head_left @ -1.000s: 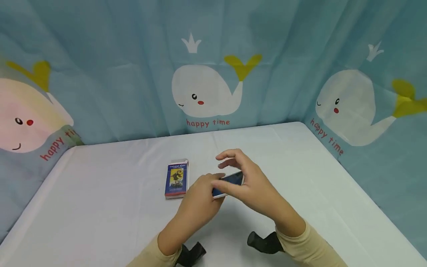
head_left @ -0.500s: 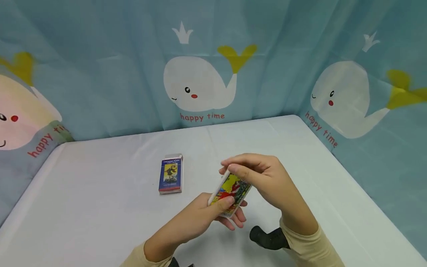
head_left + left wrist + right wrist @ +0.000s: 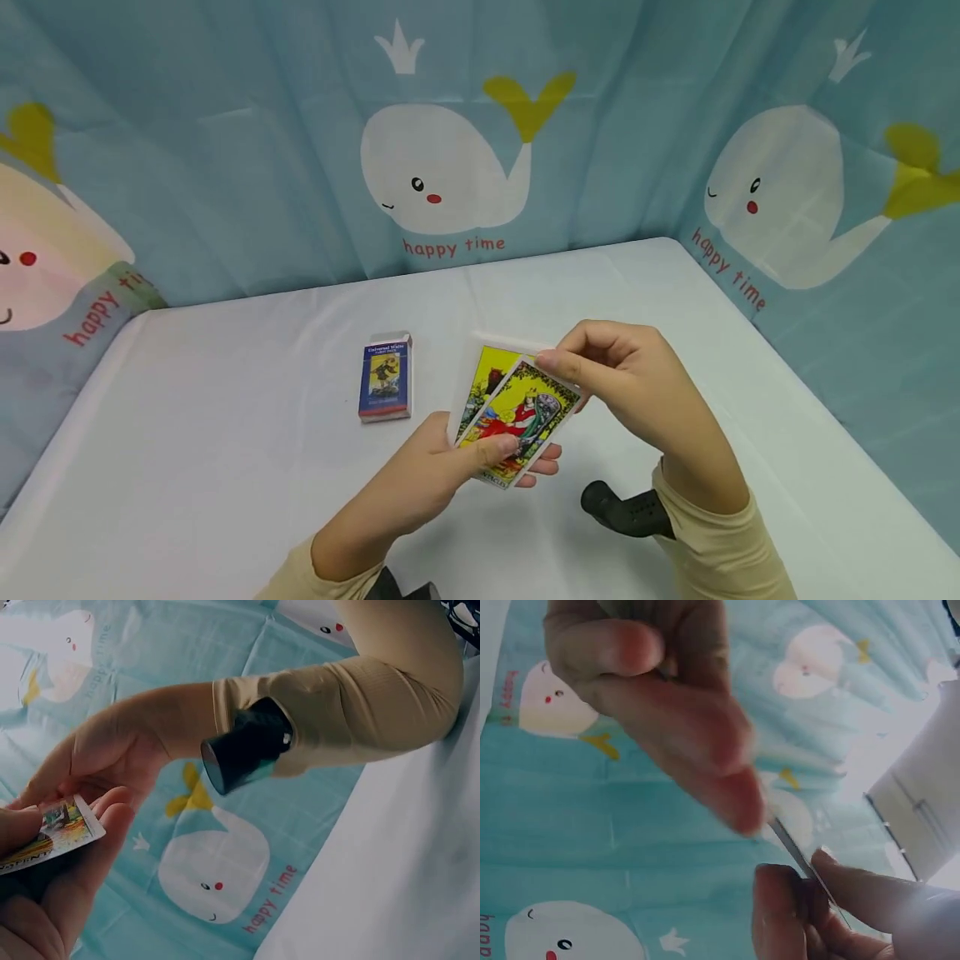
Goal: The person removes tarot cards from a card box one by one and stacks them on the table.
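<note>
Tarot cards are fanned out in the head view. The front card [image 3: 521, 417], with a red-robed figure, overlaps a yellow card [image 3: 483, 375] behind it. My left hand [image 3: 420, 492] grips their lower end, thumb on the face and fingers underneath. At the upper right corner of the front card, my right hand [image 3: 637, 387] pinches with thumb and finger. In the left wrist view the card [image 3: 64, 831] shows only its lower corner. The right wrist view catches the cards [image 3: 789, 841] edge-on between both hands.
A blue tarot card box [image 3: 386, 379] lies on the white-covered table [image 3: 225, 450], left of the hands. Black wrist cameras [image 3: 626, 510] sit on both sleeves. A blue curtain [image 3: 300, 150] printed with whales stands behind the table.
The cards have turned from dark backs to picture faces and come to rest in my left hand. My right hand has moved rightward, and the cards have spread into a fan.
</note>
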The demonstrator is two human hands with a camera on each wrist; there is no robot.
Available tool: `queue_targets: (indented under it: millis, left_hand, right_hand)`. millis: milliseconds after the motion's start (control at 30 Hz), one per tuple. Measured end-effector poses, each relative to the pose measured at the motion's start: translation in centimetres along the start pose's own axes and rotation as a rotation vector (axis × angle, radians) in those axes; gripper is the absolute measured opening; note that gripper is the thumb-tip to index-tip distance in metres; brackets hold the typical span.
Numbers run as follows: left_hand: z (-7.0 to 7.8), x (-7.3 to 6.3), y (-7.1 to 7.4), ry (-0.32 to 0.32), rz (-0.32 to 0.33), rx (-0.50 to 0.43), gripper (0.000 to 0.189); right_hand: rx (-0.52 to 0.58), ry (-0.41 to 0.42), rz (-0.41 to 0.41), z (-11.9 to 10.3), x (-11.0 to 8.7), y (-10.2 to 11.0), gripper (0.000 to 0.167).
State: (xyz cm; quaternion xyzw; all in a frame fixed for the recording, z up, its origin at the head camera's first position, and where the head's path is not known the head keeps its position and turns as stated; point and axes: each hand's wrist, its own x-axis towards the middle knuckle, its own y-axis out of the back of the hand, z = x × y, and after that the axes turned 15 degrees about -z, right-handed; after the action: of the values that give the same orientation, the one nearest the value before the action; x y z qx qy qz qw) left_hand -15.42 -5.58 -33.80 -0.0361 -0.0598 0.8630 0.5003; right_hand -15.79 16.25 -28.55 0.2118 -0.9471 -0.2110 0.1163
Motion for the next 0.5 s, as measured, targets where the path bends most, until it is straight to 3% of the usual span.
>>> queue_targets:
  millis: [167, 267, 400, 500]
  left_hand:
    - [0.15, 0.02, 0.03, 0.007, 0.051, 0.019, 0.041]
    - [0.22, 0.02, 0.06, 0.035, 0.073, 0.037, 0.041]
    - [0.32, -0.07, -0.11, 0.098, 0.065, 0.056, 0.042]
    - [0.34, -0.17, -0.20, 0.111, 0.084, 0.068, 0.044]
  right_hand:
    - [0.025, 0.073, -0.045, 0.08, 0.03, 0.08, 0.010]
    - [0.035, 0.042, -0.050, 0.08, -0.06, 0.24, 0.010]
    - [-0.001, -0.007, 0.006, 0.00, 0.05, 0.17, 0.018]
    - [-0.031, 0.012, 0.018, -0.11, -0.02, 0.07, 0.015]
